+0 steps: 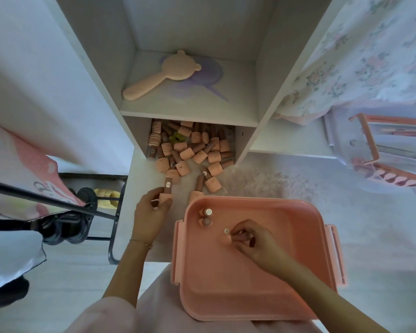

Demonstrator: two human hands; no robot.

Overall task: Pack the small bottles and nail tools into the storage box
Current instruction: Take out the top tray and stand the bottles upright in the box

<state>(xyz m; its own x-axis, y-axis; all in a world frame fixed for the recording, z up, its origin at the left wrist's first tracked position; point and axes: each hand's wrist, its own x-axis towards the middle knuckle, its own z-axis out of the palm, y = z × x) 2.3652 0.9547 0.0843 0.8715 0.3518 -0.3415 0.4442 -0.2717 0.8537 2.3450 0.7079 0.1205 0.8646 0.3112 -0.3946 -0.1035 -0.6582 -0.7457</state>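
Left hand [149, 216] curled round one small bottle [166, 192] on the bench [382, 224], just left of the storage box [255, 292]. Right hand [252, 243] inside the box, fingertips pinching another bottle [227, 236] against its floor. Two bottles [205, 216] upright in the far-left corner. Heap of bottles [190, 150] spilling from the lower shelf [190, 114] beyond

Both forearms bare; thin bracelet [141, 242] on wrist of left hand [149, 213]; right hand [255, 243] with dark-red nail polish; pale pink garment [130, 316] on lap.
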